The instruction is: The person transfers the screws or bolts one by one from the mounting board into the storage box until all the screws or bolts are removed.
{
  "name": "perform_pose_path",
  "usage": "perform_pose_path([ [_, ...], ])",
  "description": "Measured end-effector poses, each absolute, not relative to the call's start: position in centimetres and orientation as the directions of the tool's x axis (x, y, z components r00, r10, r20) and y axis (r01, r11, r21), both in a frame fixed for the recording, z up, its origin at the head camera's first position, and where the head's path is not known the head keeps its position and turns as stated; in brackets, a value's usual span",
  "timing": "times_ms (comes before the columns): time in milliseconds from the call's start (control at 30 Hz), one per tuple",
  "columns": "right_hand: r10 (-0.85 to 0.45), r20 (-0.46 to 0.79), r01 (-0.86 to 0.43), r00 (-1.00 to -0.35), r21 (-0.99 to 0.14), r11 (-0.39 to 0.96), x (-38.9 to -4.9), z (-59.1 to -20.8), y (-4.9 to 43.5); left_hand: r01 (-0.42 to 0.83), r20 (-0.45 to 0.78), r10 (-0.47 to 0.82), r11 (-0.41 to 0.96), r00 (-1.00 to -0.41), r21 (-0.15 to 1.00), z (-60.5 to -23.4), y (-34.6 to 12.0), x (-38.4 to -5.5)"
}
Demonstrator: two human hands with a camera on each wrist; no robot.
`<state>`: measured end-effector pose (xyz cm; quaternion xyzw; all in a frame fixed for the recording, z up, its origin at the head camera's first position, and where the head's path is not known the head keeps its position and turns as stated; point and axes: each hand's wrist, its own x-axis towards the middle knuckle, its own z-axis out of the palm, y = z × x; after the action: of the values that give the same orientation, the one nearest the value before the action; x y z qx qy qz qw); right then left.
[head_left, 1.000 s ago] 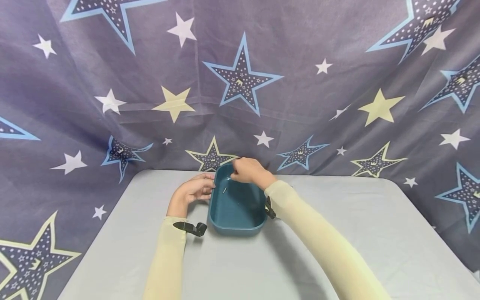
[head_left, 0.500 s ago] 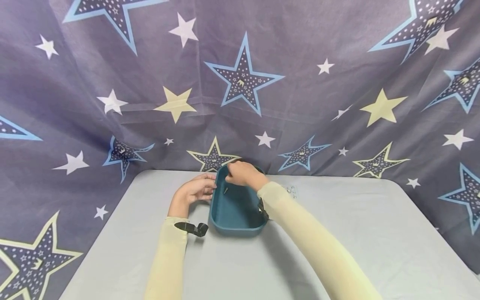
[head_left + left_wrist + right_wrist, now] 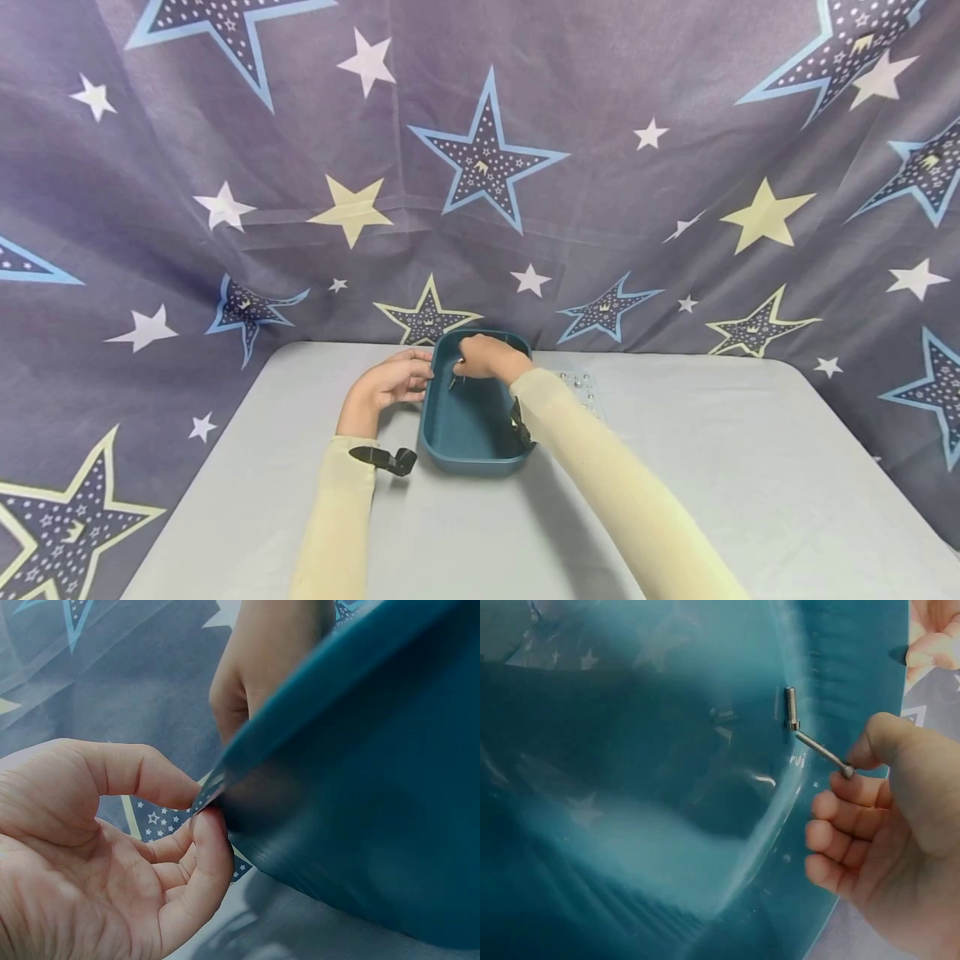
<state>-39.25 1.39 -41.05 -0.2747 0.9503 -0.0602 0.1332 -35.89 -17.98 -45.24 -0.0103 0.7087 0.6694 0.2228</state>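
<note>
A dark teal plastic tub [image 3: 480, 467] stands on the table. My left hand [image 3: 390, 383] is at its left wall; in the left wrist view thumb and fingertip [image 3: 214, 825] pinch the tub's rim [image 3: 292, 697]. Inside the tub, my right hand [image 3: 486, 357] pinches a silver screw [image 3: 823, 754] by its head between thumb and forefinger, the shank slanting away. The other fingers [image 3: 825, 836] are bent beneath. A second, shorter socket-head screw [image 3: 791, 709] lies on the tub's floor, close to the held screw's tip; whether they touch I cannot tell.
Right of the tub lies a clear, flat piece with several small shiny metal parts [image 3: 579, 385], partly behind the right sleeve [image 3: 558, 404]. A pale grey cloth covers the table [image 3: 247, 500]. A star-patterned curtain [image 3: 465, 250] hangs directly behind.
My right hand has moved left and toward me, and lower within the tub; a screw now shows at its fingertips. The clear piece is more exposed. The left hand stays at the rim.
</note>
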Motion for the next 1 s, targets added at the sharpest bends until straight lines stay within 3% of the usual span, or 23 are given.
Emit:
perform_pose_path([
  [700,-0.495,-0.348,-0.436,-0.796,-0.237,0.868,-38.8,-42.1,1.1,-0.311,-0.323,0.292,0.087,-0.9,0.946,-45.3,-18.0,-35.6],
  [1000,-0.472,-0.34,-0.416,-0.813,-0.226,0.881,-38.5,-42.2,1.3,-0.309,-0.32,0.288,0.084,-0.903,0.947,-45.2,-17.7,-35.8],
])
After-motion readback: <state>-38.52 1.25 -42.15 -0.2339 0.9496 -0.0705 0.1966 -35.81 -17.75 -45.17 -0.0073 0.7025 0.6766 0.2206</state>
